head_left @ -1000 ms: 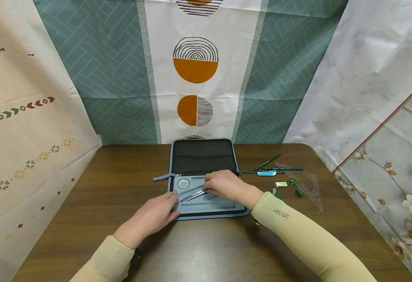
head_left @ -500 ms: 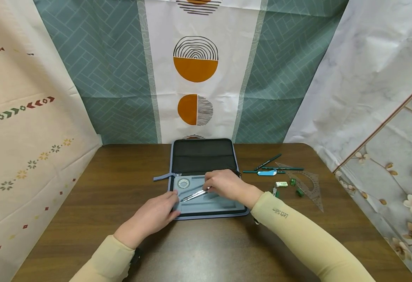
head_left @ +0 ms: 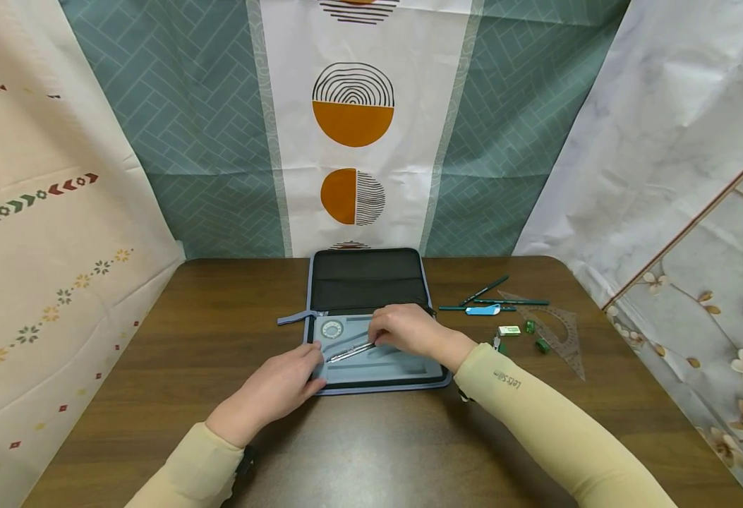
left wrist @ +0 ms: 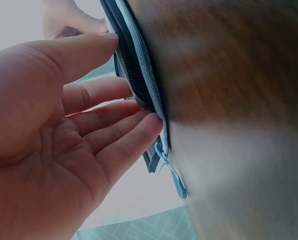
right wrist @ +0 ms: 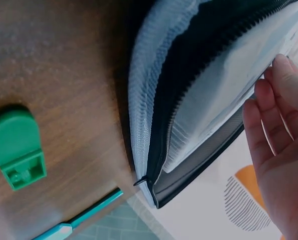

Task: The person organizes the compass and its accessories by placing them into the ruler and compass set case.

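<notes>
An unzipped pencil case (head_left: 374, 386) lies with its black lid folded back and a pale blue moulded tray (head_left: 403, 369) inside. My right hand (head_left: 404, 328) pinches a silver drawing compass (head_left: 350, 353) by one end, low over the tray. The compass's pointed end is toward the left, near my left fingers. My left hand (head_left: 280, 381) rests on the case's front left corner, its thumb and fairly straight fingers (left wrist: 123, 145) touching the edge. In the right wrist view my right fingers (right wrist: 261, 120) show beyond the zipper, but the compass is hidden there.
A round whitish disc (head_left: 331, 329) sits in the tray's back left. To the right lie dark green pencils (head_left: 523, 303), a blue-and-white tool (head_left: 482, 310), an eraser (head_left: 509, 331), small green items (head_left: 541, 346) and a clear set square (head_left: 564, 335). A zip strap (head_left: 293, 319) sticks out left.
The compass's legs, slightly apart earlier, now look closer together. Both hands stay in nearly the same places.
</notes>
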`<control>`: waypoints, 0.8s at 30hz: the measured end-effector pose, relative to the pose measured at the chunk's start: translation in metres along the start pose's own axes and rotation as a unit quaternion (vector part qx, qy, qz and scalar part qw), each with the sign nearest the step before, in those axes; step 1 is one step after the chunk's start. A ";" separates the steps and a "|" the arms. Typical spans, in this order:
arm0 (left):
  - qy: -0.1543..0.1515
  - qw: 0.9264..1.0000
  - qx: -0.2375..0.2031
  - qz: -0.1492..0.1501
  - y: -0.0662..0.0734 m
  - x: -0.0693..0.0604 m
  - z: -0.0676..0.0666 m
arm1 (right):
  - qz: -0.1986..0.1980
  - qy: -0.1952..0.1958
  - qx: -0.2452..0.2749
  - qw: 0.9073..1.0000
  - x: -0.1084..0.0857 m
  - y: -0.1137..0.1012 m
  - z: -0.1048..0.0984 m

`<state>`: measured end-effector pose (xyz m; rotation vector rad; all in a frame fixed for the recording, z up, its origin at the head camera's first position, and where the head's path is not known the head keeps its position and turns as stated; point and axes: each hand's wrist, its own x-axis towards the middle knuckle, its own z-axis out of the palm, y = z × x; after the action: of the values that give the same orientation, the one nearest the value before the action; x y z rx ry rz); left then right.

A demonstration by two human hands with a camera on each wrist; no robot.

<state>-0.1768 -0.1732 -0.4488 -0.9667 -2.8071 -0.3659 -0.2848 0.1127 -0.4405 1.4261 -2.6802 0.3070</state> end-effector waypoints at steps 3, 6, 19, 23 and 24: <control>-0.001 1.000 0.001 0.000 0.000 0.001 0.000 | -0.001 -0.004 -0.003 1.000 0.000 0.000 -0.001; -0.002 1.000 0.001 -0.001 0.001 0.001 0.000 | 0.000 -0.006 -0.006 1.000 0.000 0.000 -0.002; -0.004 1.000 0.007 -0.011 0.000 0.000 0.003 | -0.002 0.004 -0.012 1.000 -0.006 0.000 -0.001; -0.002 1.000 0.008 -0.009 0.000 0.000 0.003 | 0.001 0.014 -0.017 1.000 -0.011 0.003 -0.001; -0.003 1.000 0.009 -0.009 0.000 0.000 0.003 | 0.003 0.015 -0.017 1.000 -0.012 0.004 0.000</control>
<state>-0.1765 -0.1724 -0.4512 -0.9411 -2.8205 -0.3415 -0.2815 0.1253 -0.4429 1.3942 -2.6539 0.2794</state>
